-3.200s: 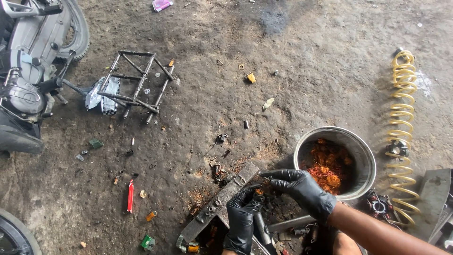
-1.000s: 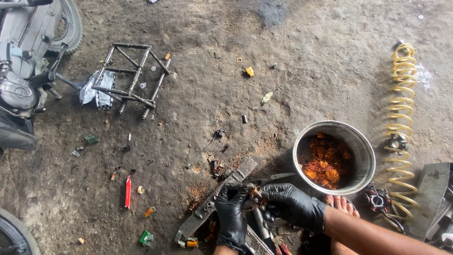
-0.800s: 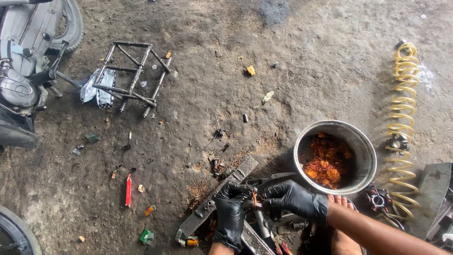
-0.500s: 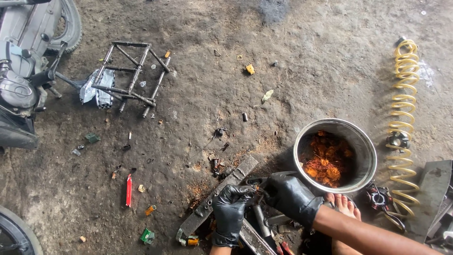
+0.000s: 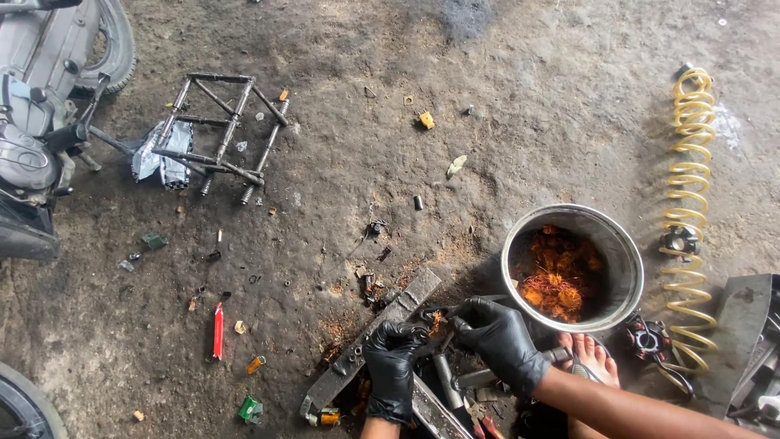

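Head view: looking down at a rough, oil-stained concrete floor, both hands gloved in black.
Small part: a dark greasy metal piece, low in the middle of the view, on the upper end of the flat bar and between the two hands.
Left hand: fingers curled and clenched over the part's left side, pressing it to the bar.
Right hand: fingertips pinched on the part from the right; bare forearm runs off the lower right edge.
Flat bar: long grey metal strip with holes, lying diagonally, rusty dust beside it.
Metal bowl: round, shiny rim, just right of the right hand, holding orange-rust scraps.
Bare foot: touching the floor just below the bowl.
Yellow coil spring: well apart, along the right edge.
Open room: wide bare floor above the hands; tight below and right.
Tube frame: dark welded rods, upper left.
Red tool: slim, left of the bar.
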